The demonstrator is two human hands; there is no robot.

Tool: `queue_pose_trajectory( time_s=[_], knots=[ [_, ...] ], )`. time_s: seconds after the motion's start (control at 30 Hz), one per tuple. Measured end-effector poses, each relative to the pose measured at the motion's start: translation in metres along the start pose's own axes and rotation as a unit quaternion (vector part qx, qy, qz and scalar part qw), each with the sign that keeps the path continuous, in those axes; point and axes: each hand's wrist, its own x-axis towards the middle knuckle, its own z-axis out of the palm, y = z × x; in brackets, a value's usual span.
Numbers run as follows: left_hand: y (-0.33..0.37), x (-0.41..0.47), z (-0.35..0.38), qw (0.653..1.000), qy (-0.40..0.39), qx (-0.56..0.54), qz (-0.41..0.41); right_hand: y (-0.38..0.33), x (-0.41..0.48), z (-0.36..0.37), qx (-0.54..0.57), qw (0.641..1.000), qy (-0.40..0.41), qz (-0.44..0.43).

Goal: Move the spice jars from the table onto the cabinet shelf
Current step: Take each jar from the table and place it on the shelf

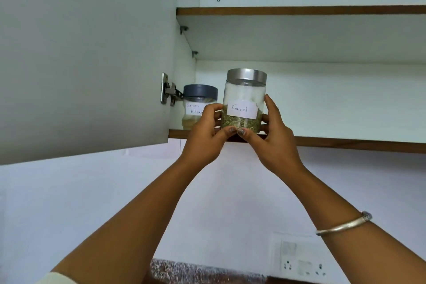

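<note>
A clear jar labelled "Fennel" (244,101), with a silver lid and green seeds in its lower part, is at the front edge of the lower cabinet shelf (345,142). My left hand (205,136) grips its left side and my right hand (269,138) grips its right side, both thumbs under its front base. Whether it rests on the shelf I cannot tell. A second jar labelled "Garam Masala" (196,104), with a dark grey lid, stands on the same shelf at the far left, partly hidden behind my left hand.
The open cabinet door (85,57) hangs at the left on a metal hinge (168,92). An upper shelf (299,10) runs above. The lower shelf stretches bare to the right. A wall socket (304,263) is low on the wall.
</note>
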Motion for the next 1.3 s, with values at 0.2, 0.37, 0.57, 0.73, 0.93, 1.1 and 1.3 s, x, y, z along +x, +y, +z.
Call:
queue_pose_trajectory(
  time_s=[0.2,0.37,0.57,0.73,0.93,1.1,1.3],
  knots=[
    [-0.017,0.017,0.009,0.997,0.042,0.059,0.025,0.015,0.021,0.012,-0.054,0.998,-0.004,0.014],
    [-0.034,0.013,0.015,0.982,0.107,0.145,0.048,0.02,0.027,0.019,-0.193,0.981,-0.02,0.012],
    [-0.037,0.016,0.015,0.967,0.116,0.215,0.074,0.012,0.032,0.024,-0.239,0.968,-0.061,0.054],
    [-0.036,0.02,0.018,0.957,0.14,0.248,0.047,0.007,0.031,0.03,-0.282,0.956,-0.051,0.066],
    [-0.03,0.017,0.02,0.949,0.127,0.284,0.043,0.0,0.025,0.036,-0.301,0.951,-0.029,0.073],
    [-0.027,0.018,0.019,0.947,0.086,0.31,0.025,-0.002,0.024,0.038,-0.342,0.937,-0.041,0.062],
    [-0.025,0.015,0.021,0.953,0.053,0.299,0.001,-0.001,0.02,0.037,-0.364,0.927,-0.065,0.063]
  ],
)
